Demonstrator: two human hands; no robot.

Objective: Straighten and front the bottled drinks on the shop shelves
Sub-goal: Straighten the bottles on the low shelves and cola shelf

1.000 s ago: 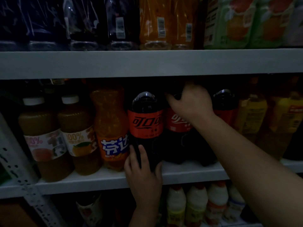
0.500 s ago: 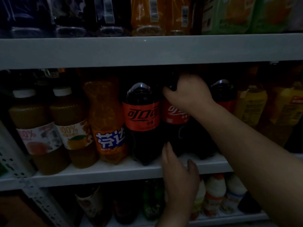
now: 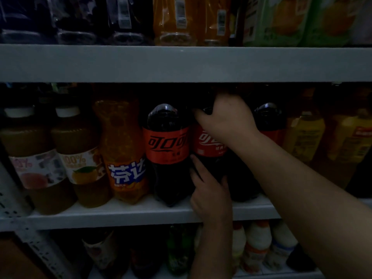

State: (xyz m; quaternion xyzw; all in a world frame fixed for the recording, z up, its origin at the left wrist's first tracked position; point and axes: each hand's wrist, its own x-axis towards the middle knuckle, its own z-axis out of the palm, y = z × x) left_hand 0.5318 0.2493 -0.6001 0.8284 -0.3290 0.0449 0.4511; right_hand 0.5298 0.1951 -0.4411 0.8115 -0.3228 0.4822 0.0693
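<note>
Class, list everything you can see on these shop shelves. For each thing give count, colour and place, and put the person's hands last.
shelf boards: two, pale grey, above and below the middle row
dark bottles: several, near black, top shelf left
orange bottles: two, orange, top shelf middle
green-labelled packs: at least two, green, top shelf right
juice bottles: two, brown with white caps, middle shelf left
orange soda bottle: one, orange, middle shelf
cola bottles: three, dark with red labels, middle shelf centre
yellow bottles: at least two, yellow, middle shelf right
white bottles: at least three, white, bottom shelf right
green bottle: one, green, bottom shelf middle
left hand: grips the middle cola bottle low down
right hand: grips its top
</note>
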